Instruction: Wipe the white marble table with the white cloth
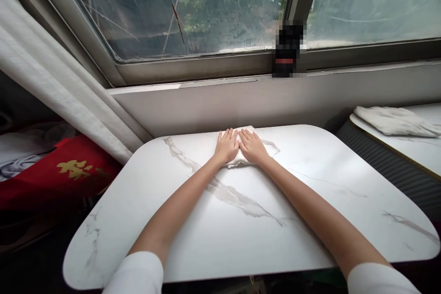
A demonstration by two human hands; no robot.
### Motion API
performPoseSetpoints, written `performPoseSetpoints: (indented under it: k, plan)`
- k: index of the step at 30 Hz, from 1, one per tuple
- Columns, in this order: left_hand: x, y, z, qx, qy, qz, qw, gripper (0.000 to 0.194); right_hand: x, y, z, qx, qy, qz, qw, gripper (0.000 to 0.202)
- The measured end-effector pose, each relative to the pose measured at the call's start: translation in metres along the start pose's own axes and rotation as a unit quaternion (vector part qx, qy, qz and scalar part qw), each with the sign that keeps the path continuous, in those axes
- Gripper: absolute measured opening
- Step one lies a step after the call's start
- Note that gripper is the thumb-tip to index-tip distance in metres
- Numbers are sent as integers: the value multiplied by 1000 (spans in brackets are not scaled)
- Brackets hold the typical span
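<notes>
A folded white cloth lies on the white marbled table, close to its far edge. My left hand rests flat on the left part of the cloth, fingers stretched out and pointing away from me. On the right part, my right hand presses down with its palm flat and fingers extended. Both hands sit side by side, touching or nearly touching at the thumbs. They cover much of the cloth; its front edge and a strip at the back show.
A window with a metal frame rises behind the table. At left hang a pale curtain and a red cloth bag with gold markings. Another white cloth lies on a second surface at right.
</notes>
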State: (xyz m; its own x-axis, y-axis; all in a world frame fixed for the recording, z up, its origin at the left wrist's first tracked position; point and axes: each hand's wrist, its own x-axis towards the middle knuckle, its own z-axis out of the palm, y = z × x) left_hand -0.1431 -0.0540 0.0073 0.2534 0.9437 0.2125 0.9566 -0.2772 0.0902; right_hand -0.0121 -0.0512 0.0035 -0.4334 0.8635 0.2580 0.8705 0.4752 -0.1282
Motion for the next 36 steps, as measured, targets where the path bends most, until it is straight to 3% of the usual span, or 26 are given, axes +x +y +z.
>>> performPoseSetpoints:
  k: [3, 6, 11, 14, 17, 20, 22, 27, 31, 33, 36]
  plan:
    - [-32, 27, -7, -4, -6, 12, 1000, 49, -39, 1, -11, -5, -5, -28, 1000, 52]
    - [-81, 61, -14, -13, -14, 27, 999, 52, -98, -2, -27, -4, -11, -56, 998, 51]
    - [-161, 102, -33, -102, -50, 147, 983, 57, -203, -18, -52, -23, 32, -82, 996, 58]
    - [-184, 113, -45, -159, -95, 185, 965, 58, -241, -23, -61, -35, 47, -84, 995, 66]
    - [-187, 119, -48, -197, -132, 169, 957, 60, -252, -21, -61, -38, 50, -63, 996, 67]
    - [-171, 118, -40, -195, -126, 156, 960, 58, -238, -13, -50, -41, 54, -33, 997, 64]
    - [-148, 113, -31, -173, -105, 150, 968, 56, -214, -5, -41, -44, 44, -14, 998, 61]
    - [-55, 85, -5, -103, -17, 106, 989, 49, -113, 23, -25, -23, -43, 59, 997, 53]
    - [21, 66, 10, -73, 22, 64, 995, 47, -35, 49, -20, -9, -29, 97, 995, 51]
    - [47, 62, 15, -68, 28, 51, 996, 46, -11, 62, -16, -15, -22, 103, 994, 50]
    - [68, 63, 22, -64, 31, 36, 997, 46, 7, 78, -12, -25, -18, 88, 996, 50]
